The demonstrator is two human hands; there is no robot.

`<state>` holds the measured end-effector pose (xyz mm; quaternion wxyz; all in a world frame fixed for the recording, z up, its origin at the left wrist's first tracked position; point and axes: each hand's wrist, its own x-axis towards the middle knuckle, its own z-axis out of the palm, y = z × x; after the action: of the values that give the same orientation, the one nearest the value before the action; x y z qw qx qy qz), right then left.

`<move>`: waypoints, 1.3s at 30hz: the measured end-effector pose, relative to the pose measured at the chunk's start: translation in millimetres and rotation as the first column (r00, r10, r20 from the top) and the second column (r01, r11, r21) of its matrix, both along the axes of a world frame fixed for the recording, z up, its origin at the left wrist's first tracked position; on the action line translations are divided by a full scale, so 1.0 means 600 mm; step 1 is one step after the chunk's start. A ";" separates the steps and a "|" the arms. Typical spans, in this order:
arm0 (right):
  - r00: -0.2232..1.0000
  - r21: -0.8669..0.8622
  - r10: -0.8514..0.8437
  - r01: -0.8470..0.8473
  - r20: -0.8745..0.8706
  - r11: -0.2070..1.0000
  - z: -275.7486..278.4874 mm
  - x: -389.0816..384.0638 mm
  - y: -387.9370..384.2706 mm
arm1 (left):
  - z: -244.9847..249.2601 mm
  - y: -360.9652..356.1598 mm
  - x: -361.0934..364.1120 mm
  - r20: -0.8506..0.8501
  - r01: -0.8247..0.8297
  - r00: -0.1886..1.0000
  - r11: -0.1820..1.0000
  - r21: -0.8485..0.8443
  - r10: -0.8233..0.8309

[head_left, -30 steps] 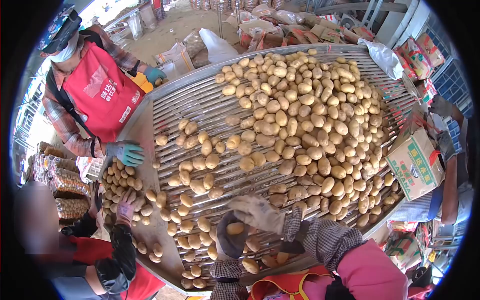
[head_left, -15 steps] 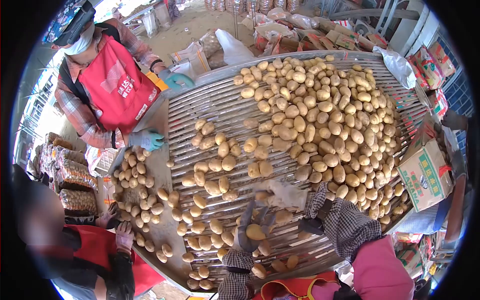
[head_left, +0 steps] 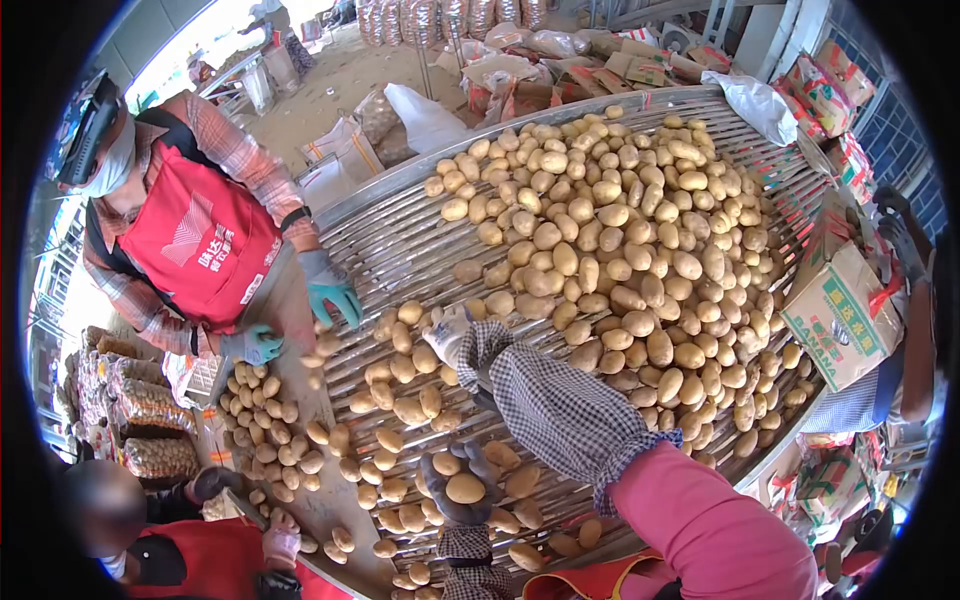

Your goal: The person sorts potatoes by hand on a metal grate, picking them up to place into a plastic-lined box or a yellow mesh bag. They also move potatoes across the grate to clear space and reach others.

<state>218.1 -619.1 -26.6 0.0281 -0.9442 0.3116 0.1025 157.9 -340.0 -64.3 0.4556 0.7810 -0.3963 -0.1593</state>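
Observation:
My left hand (head_left: 460, 510), in a dark grey glove, is turned palm up low in the view, its fingers curled around a potato (head_left: 465, 488); a second potato (head_left: 446, 463) rests against it. Stretched across the slatted rack, my right hand (head_left: 447, 335) wears a whitish glove below a checkered sleeve. Its fingers point down beside several loose potatoes (head_left: 408, 411), with nothing plainly held. A big heap of potatoes (head_left: 620, 230) covers the right and far part of the metal slatted rack (head_left: 370, 240).
A co-worker in a red apron (head_left: 205, 235) stands at the far left, gloved hands over the chute. Another person (head_left: 190, 550) is at the lower left beside gathered potatoes (head_left: 262, 420). A banana carton (head_left: 840, 320) stands at the right, near a third person's arm.
My right hand has swung left across the rack, to the loose potatoes. My left hand has shifted slightly left, still with potato. The far co-worker's hands have moved down over the chute.

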 end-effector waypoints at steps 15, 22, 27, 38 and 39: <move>0.793 0.383 -0.192 -0.056 0.578 0.922 0.037 -0.299 0.124 | 0.097 0.018 -0.004 -0.621 -0.522 -0.629 0.846 -0.110 -0.468; 0.808 0.282 -0.419 0.323 0.415 0.903 0.052 -0.254 -0.077 | 0.112 -0.003 -0.046 -0.481 -0.522 -0.736 0.852 -0.044 -0.476; 0.841 0.205 -0.086 -0.030 0.534 0.978 0.005 -0.264 0.107 | 0.136 -0.039 -0.056 -0.570 -0.486 -0.677 0.864 -0.129 -0.466; 0.957 -0.269 -0.205 0.257 0.207 0.928 -0.052 -0.303 -0.146 | 0.126 -0.033 -0.072 -0.836 -0.400 -0.483 0.915 -0.055 -0.261; 0.898 -0.047 -0.320 0.350 0.301 0.936 -0.068 -0.284 -0.162 | 0.121 -0.036 -0.079 -0.835 -0.408 -0.484 0.911 -0.049 -0.262</move>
<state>47.7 -716.3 -67.3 0.0432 -0.8814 0.4668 -0.0582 110.2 -361.3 8.5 0.7186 0.1717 0.2348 -0.6316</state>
